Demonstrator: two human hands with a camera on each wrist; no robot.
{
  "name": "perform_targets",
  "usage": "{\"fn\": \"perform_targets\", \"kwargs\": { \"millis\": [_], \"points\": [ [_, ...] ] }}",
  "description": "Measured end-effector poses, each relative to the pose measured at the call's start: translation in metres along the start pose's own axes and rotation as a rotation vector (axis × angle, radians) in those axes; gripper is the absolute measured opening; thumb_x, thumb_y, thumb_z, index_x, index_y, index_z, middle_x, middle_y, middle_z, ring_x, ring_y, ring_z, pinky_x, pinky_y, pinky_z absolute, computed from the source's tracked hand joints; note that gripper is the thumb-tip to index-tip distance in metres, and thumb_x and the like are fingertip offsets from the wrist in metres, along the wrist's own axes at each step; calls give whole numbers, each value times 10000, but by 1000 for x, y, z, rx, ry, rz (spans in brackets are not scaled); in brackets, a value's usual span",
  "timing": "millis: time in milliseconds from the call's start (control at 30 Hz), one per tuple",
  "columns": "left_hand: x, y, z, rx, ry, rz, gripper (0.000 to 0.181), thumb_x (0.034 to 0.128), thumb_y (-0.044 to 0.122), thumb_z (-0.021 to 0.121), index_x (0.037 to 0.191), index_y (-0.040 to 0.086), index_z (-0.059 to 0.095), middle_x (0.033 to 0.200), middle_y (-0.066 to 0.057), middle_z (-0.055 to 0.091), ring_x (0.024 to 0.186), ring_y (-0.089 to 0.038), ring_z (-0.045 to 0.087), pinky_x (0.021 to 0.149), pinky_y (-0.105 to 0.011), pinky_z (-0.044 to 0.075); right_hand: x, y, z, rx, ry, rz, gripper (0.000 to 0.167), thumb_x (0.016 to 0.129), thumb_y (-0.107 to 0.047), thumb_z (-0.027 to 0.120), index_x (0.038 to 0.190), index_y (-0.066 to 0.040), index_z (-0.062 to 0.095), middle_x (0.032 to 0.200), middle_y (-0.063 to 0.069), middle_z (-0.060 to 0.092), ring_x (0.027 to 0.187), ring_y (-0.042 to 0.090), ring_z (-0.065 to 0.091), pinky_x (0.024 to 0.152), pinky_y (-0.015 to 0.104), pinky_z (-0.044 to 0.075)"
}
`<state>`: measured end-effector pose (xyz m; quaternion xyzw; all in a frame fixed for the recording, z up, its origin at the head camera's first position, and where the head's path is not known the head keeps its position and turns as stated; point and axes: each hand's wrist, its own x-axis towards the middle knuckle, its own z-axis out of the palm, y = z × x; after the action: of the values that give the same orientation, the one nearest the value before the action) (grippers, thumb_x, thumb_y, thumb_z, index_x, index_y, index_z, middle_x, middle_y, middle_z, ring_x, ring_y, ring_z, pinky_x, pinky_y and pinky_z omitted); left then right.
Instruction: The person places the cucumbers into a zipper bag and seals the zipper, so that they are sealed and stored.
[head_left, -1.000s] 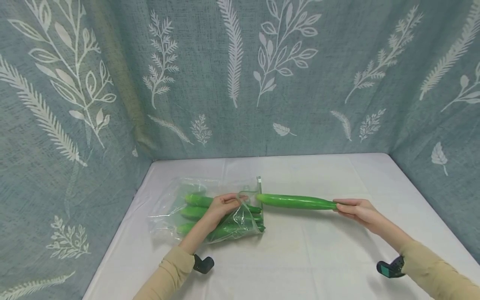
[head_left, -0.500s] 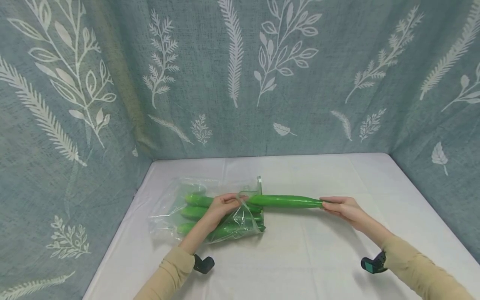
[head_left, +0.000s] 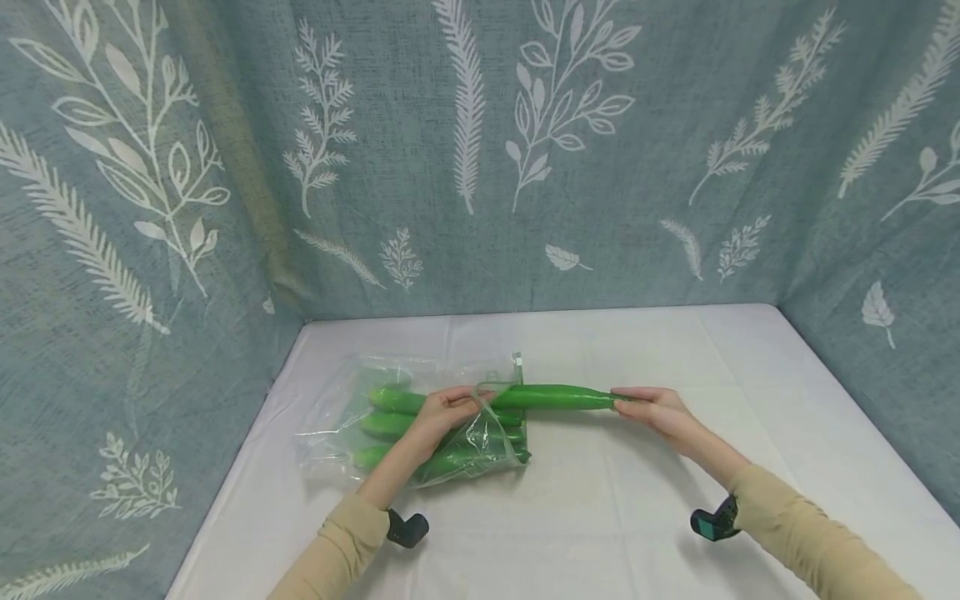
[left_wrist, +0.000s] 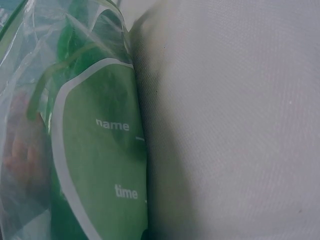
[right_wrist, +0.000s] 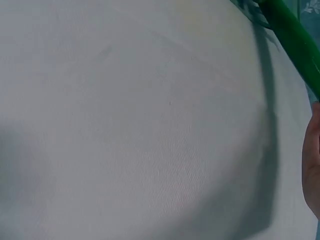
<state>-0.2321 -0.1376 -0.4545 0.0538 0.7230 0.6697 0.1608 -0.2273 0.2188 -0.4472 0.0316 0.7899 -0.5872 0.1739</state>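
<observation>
A clear zip bag [head_left: 322, 425] lies on its side, its mouth facing right. Inside are several long green cucumbers [head_left: 386, 427]. My left hand [head_left: 453, 407] holds the bag's upper edge at the mouth; through the plastic its fingers look blurred in the left wrist view. Between the fingertips of my right hand [head_left: 660, 414] is the narrow end of another cucumber [head_left: 558, 397]. That cucumber lies nearly level, its pale far end inside the bag mouth and partly hidden by the left hand. The right wrist view catches only part of this cucumber [right_wrist: 295, 42].
A white cloth covers the table [head_left: 600, 517]. A blue-green leaf-patterned curtain [head_left: 420, 167] rises behind it and at both sides. Green print with the words "name" and "time" marks the bag label [left_wrist: 105, 160]. Each wrist carries a black device [head_left: 407, 529].
My right hand has moved left, sliding the cucumber from the bag's mouth further into it. My left hand and the bag have stayed in place.
</observation>
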Motion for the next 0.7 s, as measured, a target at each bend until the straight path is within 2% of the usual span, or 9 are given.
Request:
{"fn": "perform_targets", "kwargs": {
  "millis": [133, 300, 533, 700],
  "points": [
    [0, 0, 0, -15, -10, 7, 327, 897, 109, 625, 1205, -1, 617, 1191, -29, 673, 1294, -234, 496, 1032, -287, 452, 3, -2, 8, 22, -14, -17, 541, 865, -245, 685, 1300, 40, 534, 1136, 41, 665, 983, 91, 620, 942, 339, 509],
    [-2, 1, -1, -21, -26, 23, 358, 902, 112, 618, 1234, -18, 589, 1209, -39, 663, 1278, -239, 510, 1032, -293, 452, 7, -3, 20, 40, -19, -11, 520, 865, -232, 685, 1291, 33, 547, 1119, 35, 665, 929, 44, 606, 901, 291, 517],
    [-2, 1, -1, -25, -17, 9, 366, 899, 120, 625, 1240, -7, 587, 1225, -49, 653, 1244, -214, 543, 1031, -295, 454, 17, -3, 36, 68, -34, 1, 500, 854, -215, 698, 1275, 21, 567, 1040, -17, 693, 900, 31, 616, 860, 245, 527],
    [-3, 2, -1, -25, -23, 10, 372, 900, 125, 625, 1246, -6, 581, 1235, -53, 646, 1235, -199, 551, 1041, -303, 446, 23, -5, 49, 63, -50, -10, 481, 858, -207, 692, 1271, 10, 575, 1088, 39, 694, 925, 56, 623, 887, 274, 524]
  ]
}}
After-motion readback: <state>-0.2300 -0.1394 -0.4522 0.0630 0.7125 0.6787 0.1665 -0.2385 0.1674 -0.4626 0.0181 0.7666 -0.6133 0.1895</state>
